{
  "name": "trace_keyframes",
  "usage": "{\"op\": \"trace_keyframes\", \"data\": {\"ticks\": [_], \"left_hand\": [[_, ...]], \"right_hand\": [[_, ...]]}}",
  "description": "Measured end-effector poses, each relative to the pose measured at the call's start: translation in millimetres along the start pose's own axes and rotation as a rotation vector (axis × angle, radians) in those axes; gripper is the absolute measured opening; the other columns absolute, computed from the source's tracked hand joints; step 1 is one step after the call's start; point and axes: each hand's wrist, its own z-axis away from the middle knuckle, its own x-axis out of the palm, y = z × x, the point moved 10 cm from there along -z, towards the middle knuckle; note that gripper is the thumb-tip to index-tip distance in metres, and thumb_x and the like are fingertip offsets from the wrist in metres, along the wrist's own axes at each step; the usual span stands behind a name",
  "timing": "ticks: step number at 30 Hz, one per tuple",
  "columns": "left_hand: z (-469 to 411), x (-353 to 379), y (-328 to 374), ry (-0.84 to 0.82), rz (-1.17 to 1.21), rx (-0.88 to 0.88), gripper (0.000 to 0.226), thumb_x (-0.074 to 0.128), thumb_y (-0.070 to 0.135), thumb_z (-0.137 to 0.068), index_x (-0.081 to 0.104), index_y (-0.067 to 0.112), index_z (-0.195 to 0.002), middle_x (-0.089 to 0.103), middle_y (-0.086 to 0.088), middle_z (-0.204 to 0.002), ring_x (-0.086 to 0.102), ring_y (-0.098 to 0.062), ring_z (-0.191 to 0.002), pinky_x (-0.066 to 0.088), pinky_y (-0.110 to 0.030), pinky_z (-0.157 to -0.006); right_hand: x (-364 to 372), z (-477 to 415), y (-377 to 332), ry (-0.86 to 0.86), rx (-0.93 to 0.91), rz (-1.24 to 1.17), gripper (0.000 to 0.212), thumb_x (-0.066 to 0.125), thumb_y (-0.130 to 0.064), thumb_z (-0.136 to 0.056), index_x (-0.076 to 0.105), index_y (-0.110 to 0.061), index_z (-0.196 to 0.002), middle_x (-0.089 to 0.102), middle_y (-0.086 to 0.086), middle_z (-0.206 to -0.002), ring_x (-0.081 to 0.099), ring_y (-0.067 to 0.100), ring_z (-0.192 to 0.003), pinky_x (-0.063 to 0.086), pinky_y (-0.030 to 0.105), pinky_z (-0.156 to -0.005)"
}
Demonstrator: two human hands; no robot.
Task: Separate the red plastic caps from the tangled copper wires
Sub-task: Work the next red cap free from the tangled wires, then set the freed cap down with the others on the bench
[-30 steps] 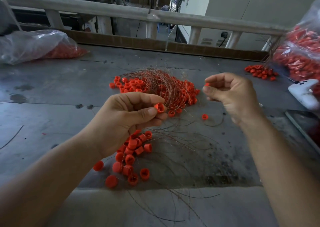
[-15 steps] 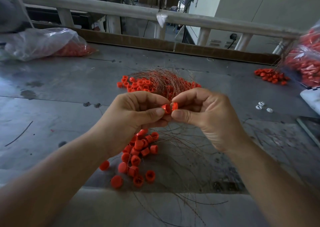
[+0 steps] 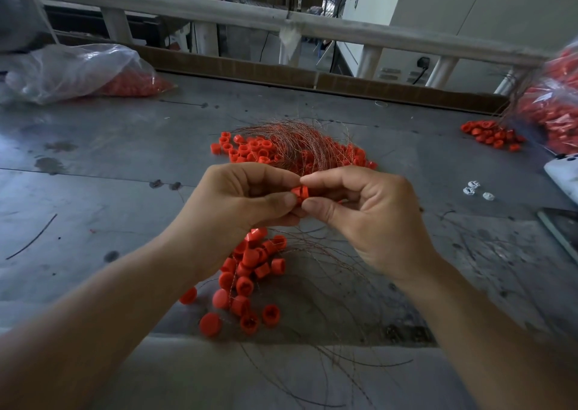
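- Left hand (image 3: 237, 203) and right hand (image 3: 369, 218) both pinch one cap (image 3: 301, 192), thumb to forefinger.
- Pull straight apart; wires (image 3: 297, 139) likely snag.
- Drop it on pile (image 3: 250, 272), 6 o'clock.

The stained grey metal worktable (image 3: 93, 190) carries a heap of red plastic caps tangled in thin copper wires (image 3: 294, 146) at its middle. Nearer lies a cluster of loose red caps (image 3: 247, 278) among stray wire strands (image 3: 350, 287). A clear plastic bag of caps (image 3: 72, 71) sits far left, a small pile of red caps (image 3: 491, 134) far right, and three white scraps (image 3: 475, 190) lie near the right edge.
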Motion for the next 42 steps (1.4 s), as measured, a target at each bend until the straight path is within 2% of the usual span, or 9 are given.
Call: {"op": "trace_keyframes", "data": {"ticks": [9, 15, 20, 24, 29, 34, 37, 39, 42], "left_hand": [[0.9, 2.3, 0.0, -0.002, -0.018, 0.02, 0.022, 0.064, 0.014, -0.058, 0.076, 0.024, -0.073, 0.073, -0.006, -0.072, 0.07, -0.016, -0.067, 0.054, -0.017, -0.06], [4.3, 4.7, 10.9, 0.019, -0.166, 0.121, 0.02, 0.062, 0.014, -0.06, 0.069, 0.022, -0.076, 0.072, 0.003, -0.07, 0.069, -0.011, -0.063, 0.052, -0.013, -0.058], [5.8, 5.5, 14.1, 0.026, -0.244, 0.154, 0.021, 0.063, 0.015, -0.06, 0.068, 0.023, -0.078, 0.072, 0.008, -0.07, 0.069, -0.009, -0.063, 0.052, -0.012, -0.059], [4.9, 6.1, 5.7, -0.013, -0.14, 0.077, 0.02, 0.064, 0.014, -0.059, 0.076, 0.024, -0.071, 0.073, -0.002, -0.072, 0.07, -0.013, -0.065, 0.053, -0.014, -0.059], [4.3, 7.4, -0.2, -0.043, -0.077, 0.016, 0.022, 0.063, 0.015, -0.057, 0.076, 0.027, -0.07, 0.072, -0.004, -0.068, 0.07, -0.012, -0.063, 0.052, -0.014, -0.057], [3.1, 6.8, -5.1, -0.047, -0.002, -0.019, 0.022, 0.064, 0.016, -0.056, 0.076, 0.021, -0.074, 0.072, -0.007, -0.069, 0.07, -0.013, -0.064, 0.053, -0.016, -0.057], [2.9, 9.9, -4.5, -0.1, 0.003, -0.032, 0.026, 0.066, 0.019, -0.055, 0.076, 0.021, -0.079, 0.072, -0.007, -0.071, 0.07, -0.014, -0.065, 0.053, -0.017, -0.057], [3.0, 12.1, -4.0, -0.148, 0.004, -0.05, 0.031, 0.067, 0.021, -0.053, 0.075, 0.023, -0.082, 0.072, -0.007, -0.073, 0.07, -0.016, -0.067, 0.054, -0.019, -0.058], [3.8, 12.4, -8.2, -0.198, 0.002, -0.096, 0.036, 0.068, 0.018, -0.055, 0.072, 0.019, -0.092, 0.071, -0.01, -0.073, 0.07, -0.019, -0.067, 0.055, -0.021, -0.057]], "right_hand": [[-2.7, 1.6, -3.0, 0.032, -0.027, 0.043, 0.029, 0.074, -0.006, -0.069, 0.065, -0.027, -0.088, 0.067, -0.01, -0.085, 0.067, 0.008, -0.078, 0.055, 0.022, -0.071], [-4.3, 3.0, -4.8, 0.048, -0.068, 0.096, 0.028, 0.075, -0.006, -0.067, 0.068, -0.012, -0.094, 0.066, -0.008, -0.083, 0.066, 0.006, -0.079, 0.053, 0.017, -0.072], [-2.2, 3.4, -12.6, 0.036, -0.147, 0.193, 0.022, 0.075, -0.004, -0.068, 0.071, -0.002, -0.089, 0.065, -0.004, -0.081, 0.064, 0.008, -0.078, 0.052, 0.014, -0.069], [-3.5, 4.4, -12.6, 0.043, -0.143, 0.189, 0.022, 0.076, -0.007, -0.066, 0.071, -0.002, -0.087, 0.065, -0.004, -0.079, 0.064, 0.008, -0.078, 0.052, 0.015, -0.068], [-2.4, 4.8, -11.4, 0.037, -0.139, 0.176, 0.024, 0.075, -0.013, -0.065, 0.071, -0.004, -0.087, 0.064, -0.008, -0.078, 0.065, 0.006, -0.077, 0.053, 0.015, -0.067], [-2.4, 1.9, -9.2, 0.025, -0.127, 0.086, 0.029, 0.071, -0.021, -0.065, 0.067, -0.011, -0.093, 0.063, -0.013, -0.077, 0.064, 0.002, -0.075, 0.049, 0.012, -0.066], [-0.4, 1.2, -4.4, -0.003, -0.078, 0.032, 0.024, 0.07, -0.024, -0.064, 0.068, -0.018, -0.087, 0.064, -0.015, -0.077, 0.064, 0.001, -0.074, 0.05, 0.012, -0.066], [3.8, 0.7, 0.4, -0.056, -0.014, -0.022, 0.026, 0.069, -0.029, -0.062, 0.065, -0.028, -0.088, 0.063, -0.014, -0.076, 0.063, 0.0, -0.074, 0.05, 0.013, -0.067], [15.8, 0.9, 0.7, -0.196, -0.008, 0.073, 0.03, 0.064, -0.035, -0.065, 0.061, -0.036, -0.094, 0.058, -0.013, -0.08, 0.056, 0.0, -0.077, 0.044, 0.011, -0.068]]}}
